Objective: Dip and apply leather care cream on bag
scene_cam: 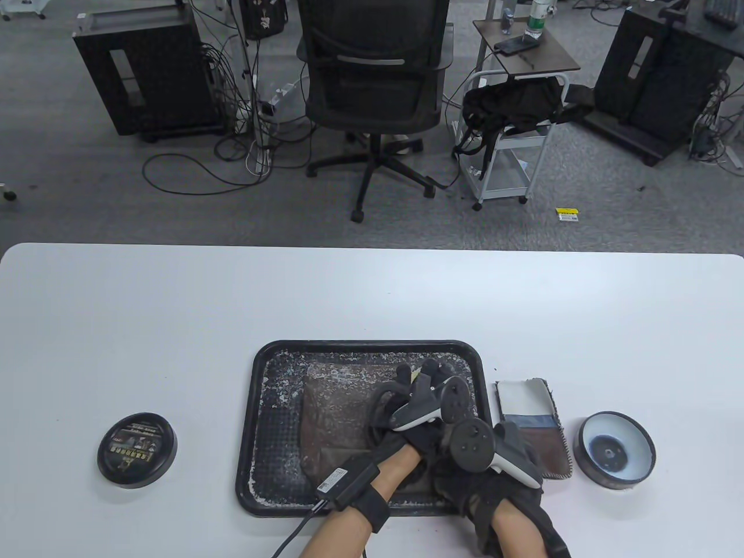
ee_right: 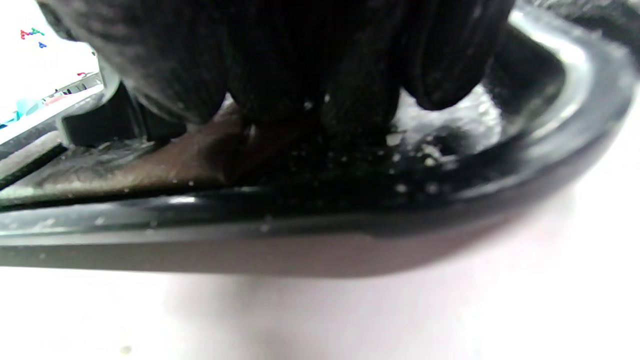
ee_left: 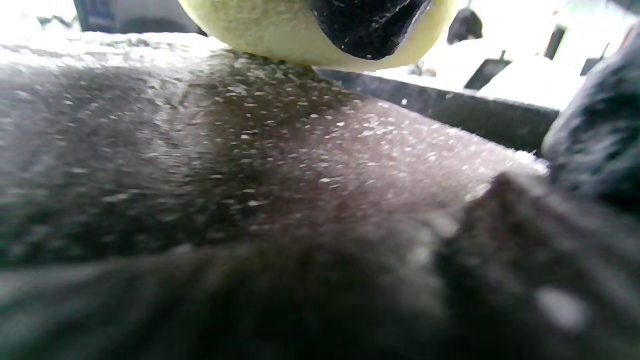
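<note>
Left hand (scene_cam: 427, 386) pinches a pale yellow sponge applicator (ee_left: 320, 35) and presses it against the brown leather bag (scene_cam: 340, 415), near the bag's 2 o'clock corner. Right hand (scene_cam: 494, 465) rests with fingers curled down on the bag's 5 o'clock corner at the tray rim; whether those fingers (ee_right: 360, 100) pinch the leather or only pin it cannot be determined. The bag lies flat inside the black tray (scene_cam: 258, 407) at the centre of the white table (scene_cam: 145, 319). An open cream tin (scene_cam: 614, 450) stands at 3 o'clock of the tray, with a folded cloth (scene_cam: 532, 427) between them; the tin's lid (scene_cam: 136, 449) lies at 9 o'clock. Handling assessment: the bag appears soft, light and pliable, likely to slide or wrinkle under rubbing pressure, and cream residue may make its surface slippery. Hold it down at a corner or edge away from the working area, and apply moderate, even sponge pressure.
</note>
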Demonstrator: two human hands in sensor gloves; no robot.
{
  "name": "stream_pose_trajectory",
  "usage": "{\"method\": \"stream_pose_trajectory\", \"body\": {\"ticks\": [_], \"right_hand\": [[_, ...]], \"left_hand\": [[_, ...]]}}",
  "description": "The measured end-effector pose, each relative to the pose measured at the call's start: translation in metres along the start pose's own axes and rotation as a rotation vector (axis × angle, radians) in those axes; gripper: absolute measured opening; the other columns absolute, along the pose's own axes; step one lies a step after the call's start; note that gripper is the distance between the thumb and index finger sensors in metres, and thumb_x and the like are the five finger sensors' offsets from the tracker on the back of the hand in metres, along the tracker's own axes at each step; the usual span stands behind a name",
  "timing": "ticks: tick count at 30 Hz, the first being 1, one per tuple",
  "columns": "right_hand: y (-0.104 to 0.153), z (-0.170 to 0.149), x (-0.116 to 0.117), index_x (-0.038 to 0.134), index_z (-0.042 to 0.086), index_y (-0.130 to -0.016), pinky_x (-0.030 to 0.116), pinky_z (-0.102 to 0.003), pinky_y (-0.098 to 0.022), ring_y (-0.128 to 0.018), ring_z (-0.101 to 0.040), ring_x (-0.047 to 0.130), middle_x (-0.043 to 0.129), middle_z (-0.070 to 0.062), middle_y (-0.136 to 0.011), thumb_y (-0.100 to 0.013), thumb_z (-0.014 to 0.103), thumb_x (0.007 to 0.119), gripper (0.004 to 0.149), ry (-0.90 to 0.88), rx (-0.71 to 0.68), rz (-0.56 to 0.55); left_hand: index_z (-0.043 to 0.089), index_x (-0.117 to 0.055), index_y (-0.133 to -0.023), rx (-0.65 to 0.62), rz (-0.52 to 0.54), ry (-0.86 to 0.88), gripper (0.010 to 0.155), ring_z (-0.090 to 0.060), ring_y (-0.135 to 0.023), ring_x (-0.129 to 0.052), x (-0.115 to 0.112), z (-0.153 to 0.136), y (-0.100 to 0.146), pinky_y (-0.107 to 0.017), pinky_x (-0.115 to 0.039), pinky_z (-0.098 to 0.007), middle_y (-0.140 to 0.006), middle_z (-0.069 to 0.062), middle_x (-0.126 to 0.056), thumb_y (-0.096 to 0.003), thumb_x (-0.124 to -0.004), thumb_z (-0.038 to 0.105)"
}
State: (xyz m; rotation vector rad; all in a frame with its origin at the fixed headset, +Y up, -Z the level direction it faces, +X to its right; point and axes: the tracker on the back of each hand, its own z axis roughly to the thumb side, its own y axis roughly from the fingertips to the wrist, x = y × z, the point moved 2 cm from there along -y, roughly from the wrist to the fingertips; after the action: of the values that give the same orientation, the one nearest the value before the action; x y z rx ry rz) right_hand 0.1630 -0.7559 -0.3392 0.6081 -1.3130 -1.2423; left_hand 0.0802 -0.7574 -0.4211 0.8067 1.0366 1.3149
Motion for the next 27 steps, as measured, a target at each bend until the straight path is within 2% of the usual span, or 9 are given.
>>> {"method": "stream_pose_trajectory", "body": {"ticks": [5,18,27], "right_hand": [[0.001,-0.001,0.000,0.088,0.013,-0.085,0.081,-0.049,-0.053,-0.069,-0.025,0.092,0.074,-0.013,-0.097,-0.042,0.035,0.085,0.049,-0.019,0.012,0.005],[0.003,-0.004,0.001,0.087,0.014,-0.086,0.082,-0.048,-0.051,-0.066,-0.022,0.094,0.072,-0.011,-0.098,-0.042,0.035,0.084,0.049,-0.049,0.035,0.005],[0.004,-0.006,0.002,0.086,0.014,-0.087,0.083,-0.048,-0.051,-0.064,-0.021,0.095,0.070,-0.010,-0.099,-0.042,0.035,0.084,0.050,-0.071,0.045,0.012]], "left_hand": [[0.040,-0.048,-0.102,0.064,-0.003,-0.115,0.063,-0.023,-0.112,-0.044,-0.001,-0.002,0.003,-0.079,-0.039,-0.062,-0.115,0.010,-0.044,-0.0462,-0.075,0.030],[0.040,-0.046,-0.102,0.167,-0.019,-0.176,0.064,-0.022,-0.112,-0.043,-0.002,-0.026,0.013,-0.079,-0.042,-0.061,-0.114,0.010,-0.042,-0.0460,-0.074,0.030],[0.039,-0.044,-0.102,0.242,-0.025,-0.159,0.064,-0.024,-0.111,-0.047,-0.002,-0.050,0.022,-0.078,-0.045,-0.061,-0.114,0.008,-0.042,-0.0460,-0.074,0.030]]}}
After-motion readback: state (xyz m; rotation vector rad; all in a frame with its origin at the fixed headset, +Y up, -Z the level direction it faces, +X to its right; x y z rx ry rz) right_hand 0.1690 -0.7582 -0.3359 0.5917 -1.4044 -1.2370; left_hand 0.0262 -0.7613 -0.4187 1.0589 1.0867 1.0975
